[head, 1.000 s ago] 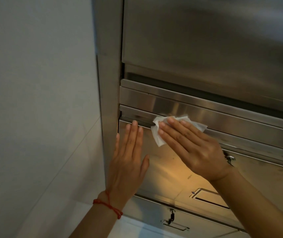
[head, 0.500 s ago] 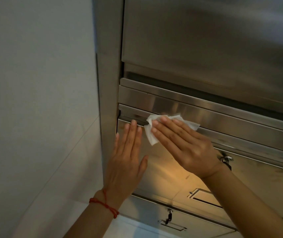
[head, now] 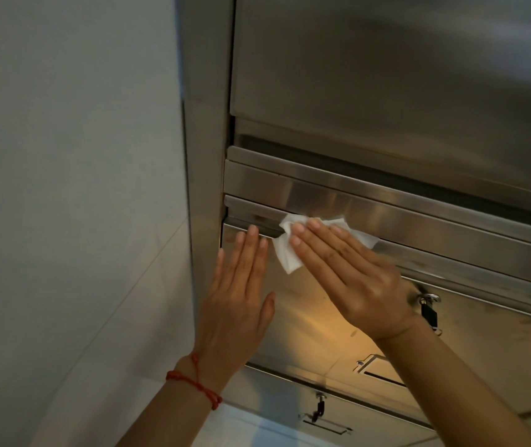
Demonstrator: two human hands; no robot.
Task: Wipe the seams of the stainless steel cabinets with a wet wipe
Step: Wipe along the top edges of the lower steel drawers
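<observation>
A stainless steel cabinet (head: 386, 75) fills the upper right, with stepped horizontal strips and a dark seam (head: 257, 225) running across its front. My right hand (head: 348, 275) lies flat with straight fingers and presses a white wet wipe (head: 286, 253) against that seam. My left hand (head: 238, 301), with a red string on the wrist, rests flat on the cabinet door (head: 306, 324) just left of the wipe, fingertips at the seam.
A pale tiled wall (head: 64, 188) borders the cabinet's left edge. A small padlock (head: 428, 309) hangs on the door behind my right wrist. A recessed handle (head: 377, 371) and a lower latch (head: 320, 406) sit below.
My right hand has slid the wipe leftward along the seam, close to my left fingertips. My left hand has stayed flat on the door.
</observation>
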